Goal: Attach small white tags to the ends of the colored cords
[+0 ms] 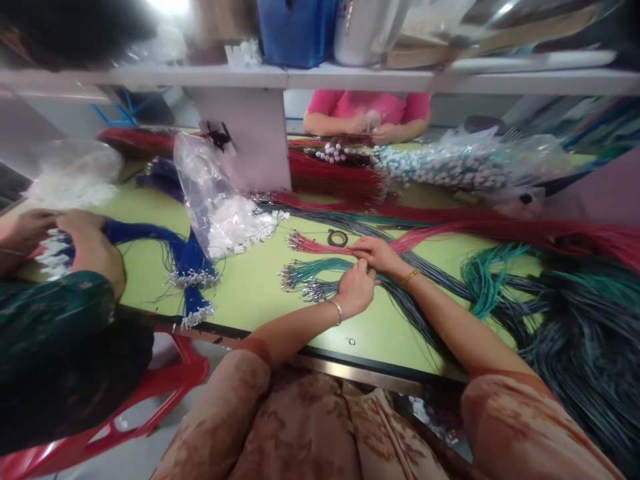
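"So, from the head view, which way do the pink wires (320, 246) lie?"

"Crosswise on the green tabletop (300, 327), their long axis running left to right. The metal-tipped ends are left of both hands; the right hand (383, 257) is nearer, on the bundle itself."

"And the others?"

"Teal wires (320, 266) and grey wires (323, 291) lie just below, toward the table's near edge, beside the left hand (357, 291)."

"How are the fingers?"

"The right ones look pinched on the pink strands. The left ones curl in, almost meeting the right hand; I can't tell what they grip."

"Textures?"

"Thin, smooth strands, seemingly plastic-coated, fanning into shiny, bristly tips. Behind the pink ends is a flat, dark tape ring (337, 237); farther left, a crinkled clear bag (197, 190) beside blocky white connectors (233, 225)."
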### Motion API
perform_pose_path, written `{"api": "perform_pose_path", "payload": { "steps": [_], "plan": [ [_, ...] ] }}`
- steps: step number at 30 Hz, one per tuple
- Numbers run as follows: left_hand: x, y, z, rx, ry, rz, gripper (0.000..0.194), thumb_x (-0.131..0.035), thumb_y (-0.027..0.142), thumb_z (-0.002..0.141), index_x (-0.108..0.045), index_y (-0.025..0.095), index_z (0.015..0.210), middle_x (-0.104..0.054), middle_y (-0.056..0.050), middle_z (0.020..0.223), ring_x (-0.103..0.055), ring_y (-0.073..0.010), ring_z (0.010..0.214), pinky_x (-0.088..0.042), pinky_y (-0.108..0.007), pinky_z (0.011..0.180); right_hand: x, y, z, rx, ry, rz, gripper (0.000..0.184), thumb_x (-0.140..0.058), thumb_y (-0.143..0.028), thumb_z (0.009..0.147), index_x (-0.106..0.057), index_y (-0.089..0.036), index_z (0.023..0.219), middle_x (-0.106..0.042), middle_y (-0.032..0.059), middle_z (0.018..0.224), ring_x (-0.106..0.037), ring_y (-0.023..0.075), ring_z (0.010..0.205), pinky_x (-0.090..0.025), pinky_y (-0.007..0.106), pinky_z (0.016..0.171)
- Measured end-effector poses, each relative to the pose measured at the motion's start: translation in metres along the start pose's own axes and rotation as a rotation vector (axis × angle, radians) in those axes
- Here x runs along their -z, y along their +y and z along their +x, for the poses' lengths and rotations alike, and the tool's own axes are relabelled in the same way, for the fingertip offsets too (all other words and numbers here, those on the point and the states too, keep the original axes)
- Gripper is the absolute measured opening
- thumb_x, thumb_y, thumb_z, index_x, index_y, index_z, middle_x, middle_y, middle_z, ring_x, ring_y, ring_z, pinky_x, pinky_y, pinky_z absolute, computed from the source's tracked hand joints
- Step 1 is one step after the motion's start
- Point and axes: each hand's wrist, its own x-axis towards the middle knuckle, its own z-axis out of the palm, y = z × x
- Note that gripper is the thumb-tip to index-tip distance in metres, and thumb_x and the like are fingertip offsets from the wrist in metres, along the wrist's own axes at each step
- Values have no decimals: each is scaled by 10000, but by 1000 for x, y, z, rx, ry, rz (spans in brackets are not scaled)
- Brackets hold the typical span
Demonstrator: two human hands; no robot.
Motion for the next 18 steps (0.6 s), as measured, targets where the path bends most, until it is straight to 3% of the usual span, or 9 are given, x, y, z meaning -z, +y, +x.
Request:
{"api": "perform_pose_path", "payload": {
  "steps": [4,7,10,14,18],
  "plan": [
    [-1,8,4,-43,15,-18,346,-464,408,926,-560,204,1189,-506,-123,1126,-532,-241,1013,-465,-354,788,10,8,-2,14,-27,19,262,-572,-341,868,-746,-206,1011,-663,69,880,-597,191,813,-472,323,757],
    [7,-3,-13,-135,44,1,426,-527,421,894,-492,240,1279,-462,-130,1244,-534,-235,1002,-468,-352,784,5,1,-4,7,23,-47,273,-533,-335,889,-744,-192,986,-656,77,858,-583,188,798,-460,328,751],
    [18,-20,-40,-215,70,67,543,-589,445,853,-448,203,1318,-443,-148,1295,-534,-230,1002,-457,-351,825,1,-8,-5,18,38,-145,317,-505,-390,912,-736,-183,979,-641,81,831,-559,194,813,-438,333,766],
    [31,-44,-75,-282,50,204,534,-562,515,842,-503,176,1250,-544,-125,1093,-533,-255,975,-439,-365,802,2,-24,-7,-10,36,-298,458,-548,-527,870,-682,-156,1101,-627,109,915,-538,226,881,-417,348,799],
    [31,-65,-97,-284,24,293,466,-442,506,904,-502,221,1268,-568,-102,973,-553,-237,891,-420,-341,730,-5,-57,-4,32,11,-426,526,-545,-578,855,-642,-162,1163,-606,147,1067,-522,261,967,-386,374,845]
  ]
}}
